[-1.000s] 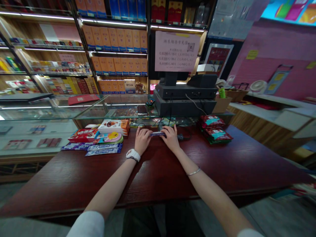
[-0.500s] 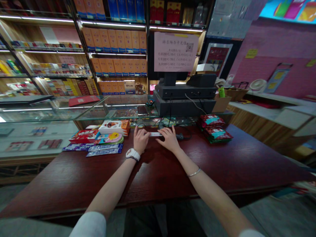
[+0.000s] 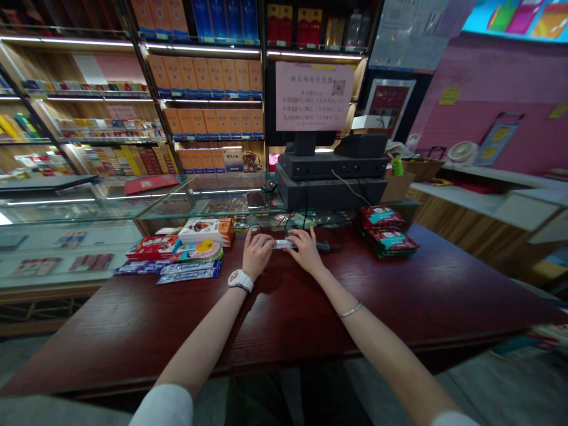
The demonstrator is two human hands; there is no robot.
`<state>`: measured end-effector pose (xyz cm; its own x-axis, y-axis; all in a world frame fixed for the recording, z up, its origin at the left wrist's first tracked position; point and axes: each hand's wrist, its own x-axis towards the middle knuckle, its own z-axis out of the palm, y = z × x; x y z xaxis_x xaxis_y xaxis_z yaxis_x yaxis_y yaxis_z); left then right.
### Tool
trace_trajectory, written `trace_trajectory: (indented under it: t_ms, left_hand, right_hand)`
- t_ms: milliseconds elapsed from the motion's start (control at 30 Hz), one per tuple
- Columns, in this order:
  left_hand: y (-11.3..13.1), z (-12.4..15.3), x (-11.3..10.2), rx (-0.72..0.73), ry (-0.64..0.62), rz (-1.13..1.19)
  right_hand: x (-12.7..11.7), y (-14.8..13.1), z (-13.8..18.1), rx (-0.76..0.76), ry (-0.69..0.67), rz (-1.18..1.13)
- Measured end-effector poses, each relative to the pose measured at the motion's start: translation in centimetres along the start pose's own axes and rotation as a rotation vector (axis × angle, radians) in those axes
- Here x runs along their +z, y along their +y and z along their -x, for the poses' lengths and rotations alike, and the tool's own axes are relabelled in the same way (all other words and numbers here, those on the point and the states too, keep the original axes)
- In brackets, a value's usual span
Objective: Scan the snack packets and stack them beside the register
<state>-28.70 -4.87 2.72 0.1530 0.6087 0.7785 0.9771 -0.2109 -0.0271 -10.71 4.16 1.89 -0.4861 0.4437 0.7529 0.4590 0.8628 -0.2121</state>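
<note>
Both of my hands reach to the far side of a dark red wooden table [image 3: 399, 296]. Between them lies a small long snack bar [image 3: 283, 244], pale side up. My left hand [image 3: 256, 253], with a white watch on the wrist, pinches the bar's left end. My right hand [image 3: 305, 249], with a thin bracelet on the wrist, holds its right end with curled fingers. Just behind the hands, a black handheld scanner [image 3: 326, 245] lies on its cable.
Snack packs lie left of my hands: purple bars [image 3: 186, 271], a red pack [image 3: 151, 245], a round green pack [image 3: 199, 251], a white-orange box [image 3: 208, 228]. Red-teal packets [image 3: 388, 234] are stacked at right. A cash register [image 3: 332, 171] stands on the glass counter [image 3: 177, 201].
The bar between my hands showed a purple face a second ago and now shows a pale side. My hands have stayed in the same spot.
</note>
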Motion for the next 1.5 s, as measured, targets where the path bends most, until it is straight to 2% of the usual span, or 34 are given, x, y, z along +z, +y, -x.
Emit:
trace_trajectory:
  t_ms: [367, 767, 967, 1133, 1367, 1500]
  left_hand:
    - [-0.3, 0.2, 0.7, 0.085, -0.081, 0.024]
    - [-0.1, 0.1, 0.3, 0.094, -0.092, 0.033]
    - [-1.0, 0.3, 0.7, 0.037, -0.04, 0.011]
    - [-2.6, 0.5, 1.0, -0.039, -0.015, -0.026]
    - [-3.9, 0.6, 1.2, -0.133, -0.008, -0.046]
    - [-4.0, 0.7, 1.3, -0.161, -0.013, -0.04]
  right_hand:
    - [0.3, 0.3, 0.2, 0.035, 0.089, 0.027]
    - [0.6, -0.1, 0.4, 0.039, 0.055, 0.029]
    - [0.0, 0.3, 0.1, 0.036, -0.021, 0.035]
    - [-1.1, 2.3, -0.5, 0.168, -0.061, 0.054]
    - [-2.5, 6.7, 1.6, 0.283, -0.297, 0.093]
    - [-2.8, 7.6, 2.6, 0.384, -0.422, 0.152]
